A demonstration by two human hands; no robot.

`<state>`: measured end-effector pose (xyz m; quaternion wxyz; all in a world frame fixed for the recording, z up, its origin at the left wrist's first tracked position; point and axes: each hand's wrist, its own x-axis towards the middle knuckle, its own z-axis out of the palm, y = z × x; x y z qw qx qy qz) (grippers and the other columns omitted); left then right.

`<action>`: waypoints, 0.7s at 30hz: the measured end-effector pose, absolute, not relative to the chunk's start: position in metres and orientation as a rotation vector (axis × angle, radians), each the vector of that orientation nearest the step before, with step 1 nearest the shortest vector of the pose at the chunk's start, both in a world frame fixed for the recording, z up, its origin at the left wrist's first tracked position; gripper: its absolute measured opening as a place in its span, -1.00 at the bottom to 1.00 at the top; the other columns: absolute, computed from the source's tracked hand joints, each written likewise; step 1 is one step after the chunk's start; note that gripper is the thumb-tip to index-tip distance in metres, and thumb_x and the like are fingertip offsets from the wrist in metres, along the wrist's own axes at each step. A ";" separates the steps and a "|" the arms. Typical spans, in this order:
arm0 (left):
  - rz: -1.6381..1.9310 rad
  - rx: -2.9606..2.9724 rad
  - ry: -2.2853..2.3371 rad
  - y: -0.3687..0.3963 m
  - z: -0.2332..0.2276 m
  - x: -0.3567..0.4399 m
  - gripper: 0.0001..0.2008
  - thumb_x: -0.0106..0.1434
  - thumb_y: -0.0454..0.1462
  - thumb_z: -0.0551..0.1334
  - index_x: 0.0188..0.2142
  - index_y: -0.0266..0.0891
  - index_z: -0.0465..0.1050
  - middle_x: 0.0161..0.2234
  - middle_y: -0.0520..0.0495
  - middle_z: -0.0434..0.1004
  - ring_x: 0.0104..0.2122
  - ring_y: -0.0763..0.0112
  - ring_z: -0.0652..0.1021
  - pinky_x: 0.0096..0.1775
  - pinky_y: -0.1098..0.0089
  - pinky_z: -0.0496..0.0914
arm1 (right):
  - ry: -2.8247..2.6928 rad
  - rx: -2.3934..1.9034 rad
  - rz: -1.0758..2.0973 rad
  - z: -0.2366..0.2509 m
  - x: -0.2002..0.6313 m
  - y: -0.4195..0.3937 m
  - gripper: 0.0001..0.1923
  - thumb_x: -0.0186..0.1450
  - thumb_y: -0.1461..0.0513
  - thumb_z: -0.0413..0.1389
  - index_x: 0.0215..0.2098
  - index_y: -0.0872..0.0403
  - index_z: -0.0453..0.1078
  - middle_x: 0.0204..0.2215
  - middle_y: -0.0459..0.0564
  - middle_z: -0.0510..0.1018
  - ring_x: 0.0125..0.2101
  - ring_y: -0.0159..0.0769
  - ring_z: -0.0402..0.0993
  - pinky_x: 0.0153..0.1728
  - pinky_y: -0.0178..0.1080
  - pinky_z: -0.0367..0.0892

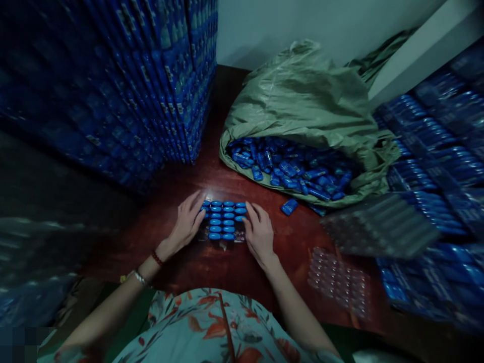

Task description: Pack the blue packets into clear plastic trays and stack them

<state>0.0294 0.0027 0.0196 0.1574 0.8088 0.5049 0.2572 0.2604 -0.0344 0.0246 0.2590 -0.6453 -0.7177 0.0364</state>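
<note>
The clear tray (240, 236), partly filled with rows of blue pieces (222, 222), is set on the counter (212, 267). The left hand (185, 222) is positioned at the tray's left edge, the right hand (261, 231) at its right edge. On both, fingers are curved with the thumb held apart; whether a piece is pinched cannot be told. An open green sack (295, 101) is located beyond the tray, rightward; a second clear tray (336, 280) is laid to its right.
</note>
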 end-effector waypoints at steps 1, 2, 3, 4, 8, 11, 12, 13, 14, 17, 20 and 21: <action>0.703 2.288 1.464 0.008 0.019 0.036 -0.51 0.38 -0.22 -0.11 0.28 -0.23 -0.06 0.25 -0.27 0.02 0.23 0.16 0.09 0.15 0.04 0.07 | -1.921 -1.778 0.145 0.024 0.254 -0.027 -0.52 0.38 0.13 -0.15 0.24 0.04 0.09 0.14 0.15 0.25 0.15 -0.11 0.13 0.08 -0.05 0.16; 0.644 2.286 1.464 0.014 0.019 0.042 -0.51 0.39 -0.20 -0.13 0.28 -0.25 -0.07 0.27 -0.27 0.00 0.25 0.15 0.05 0.17 0.02 0.03 | -1.925 -1.809 0.212 0.023 0.248 -0.019 -0.50 0.38 0.11 -0.16 0.26 0.04 0.05 0.20 0.15 0.18 0.20 -0.08 0.04 0.11 0.02 0.10; 0.579 2.298 1.457 0.021 0.018 0.048 -0.51 0.39 -0.18 -0.15 0.27 -0.25 -0.03 0.27 -0.26 0.01 0.25 0.14 0.05 0.18 -0.01 0.00 | -1.940 -1.836 0.289 0.023 0.243 -0.010 -0.49 0.38 0.10 -0.17 0.27 0.03 0.03 0.23 0.15 0.13 0.22 -0.06 -0.02 0.13 0.07 0.06; 0.523 2.313 1.449 0.027 0.017 0.053 -0.52 0.39 -0.17 -0.16 0.25 -0.24 0.02 0.26 -0.24 0.04 0.24 0.12 0.07 0.17 -0.03 0.00 | -1.952 -1.855 0.362 0.021 0.239 -0.002 -0.49 0.38 0.09 -0.17 0.27 0.01 0.03 0.25 0.14 0.09 0.23 -0.06 -0.03 0.13 0.11 0.03; 0.462 2.317 1.407 0.044 0.013 0.058 -0.52 0.39 -0.12 -0.16 0.22 -0.24 0.11 0.24 -0.22 0.08 0.18 0.12 0.19 0.13 0.03 0.14 | -1.921 -1.761 0.522 0.014 0.242 0.009 -0.50 0.39 0.07 -0.20 0.27 -0.06 0.01 0.27 0.07 0.06 0.22 -0.16 0.03 0.16 0.07 0.02; 0.479 2.313 1.324 0.047 0.013 0.057 -0.52 0.39 -0.11 -0.16 0.20 -0.23 0.15 0.21 -0.20 0.14 0.15 0.17 0.26 0.11 0.09 0.21 | -1.670 -1.697 0.390 0.004 0.269 -0.001 -0.53 0.40 0.10 -0.25 0.21 0.01 0.14 0.15 0.09 0.28 0.15 -0.25 0.16 0.13 -0.03 0.10; 0.485 2.307 1.301 0.047 0.014 0.058 -0.53 0.39 -0.11 -0.15 0.19 -0.23 0.16 0.19 -0.20 0.17 0.13 0.20 0.28 0.11 0.12 0.23 | -1.536 -1.726 0.281 0.002 0.283 -0.004 -0.54 0.39 0.10 -0.24 0.17 0.04 0.21 0.08 0.12 0.35 0.10 -0.24 0.21 0.11 -0.03 0.13; 0.487 2.297 1.282 0.046 0.016 0.059 -0.53 0.39 -0.10 -0.15 0.18 -0.22 0.18 0.17 -0.19 0.19 0.11 0.22 0.31 0.10 0.14 0.24 | -1.400 -1.768 0.153 0.000 0.298 -0.004 -0.55 0.39 0.09 -0.23 0.11 0.08 0.27 0.02 0.15 0.39 0.06 -0.21 0.25 0.08 -0.01 0.14; 0.481 2.287 1.267 0.044 0.018 0.062 -0.53 0.39 -0.10 -0.15 0.18 -0.22 0.18 0.16 -0.19 0.21 0.09 0.24 0.34 0.09 0.16 0.27 | -1.297 -1.807 0.027 -0.001 0.315 -0.003 -0.55 0.38 0.09 -0.21 0.06 0.09 0.31 -0.02 0.18 0.40 0.03 -0.17 0.27 0.06 0.02 0.15; 0.402 2.280 1.221 0.040 0.027 0.071 -0.54 0.38 -0.08 -0.13 0.18 -0.17 0.19 0.15 -0.17 0.24 0.07 0.21 0.35 0.07 0.11 0.28 | -1.258 -1.878 -0.189 0.006 0.361 0.020 -0.56 0.35 0.06 -0.18 -0.01 0.11 0.37 -0.07 0.20 0.39 0.00 -0.10 0.27 0.02 0.05 0.16; 0.345 2.258 1.193 0.044 0.038 0.079 -0.54 0.38 -0.08 -0.15 0.15 -0.15 0.23 0.14 -0.16 0.27 0.11 0.17 0.31 0.11 0.03 0.22 | -1.367 -2.074 -0.139 0.022 0.387 0.066 -0.47 0.33 -0.02 -0.16 0.07 0.12 0.31 -0.02 0.25 0.35 0.00 -0.01 0.25 -0.06 0.07 0.21; 0.369 2.235 1.198 0.049 0.042 0.081 -0.53 0.39 -0.08 -0.16 0.15 -0.16 0.24 0.14 -0.17 0.26 0.13 0.17 0.29 0.12 0.04 0.19 | -1.380 -2.167 -0.100 0.027 0.390 0.083 -0.43 0.31 -0.05 -0.16 0.12 0.11 0.26 0.02 0.28 0.31 0.01 0.04 0.24 -0.08 0.10 0.21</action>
